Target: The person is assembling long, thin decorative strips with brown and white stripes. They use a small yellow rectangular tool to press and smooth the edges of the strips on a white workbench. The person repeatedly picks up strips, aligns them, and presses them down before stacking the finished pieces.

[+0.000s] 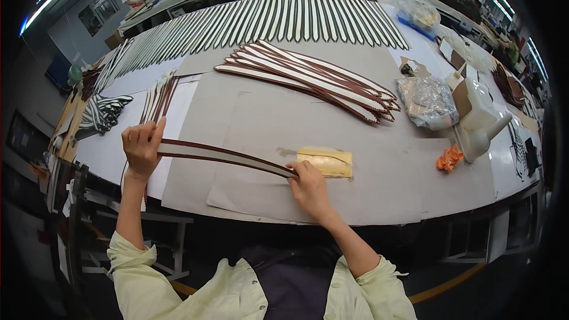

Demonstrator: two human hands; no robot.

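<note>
the left hand [141, 147] grips 1 end of a long brown-edged white strap [225, 157], fingers closed around it near the worktop's [379, 195] front left edge. the right hand [309, 188] pinches the strap's other end, fingers closed, just beside a yellow sponge block [326, 161]. a fanned pile of similar straps [308, 77] lies toward the worktop's middle.

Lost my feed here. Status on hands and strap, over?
Left hand grips strap end, raised. Right hand pinches other end beside yellow sponge. Nothing in the way.
</note>
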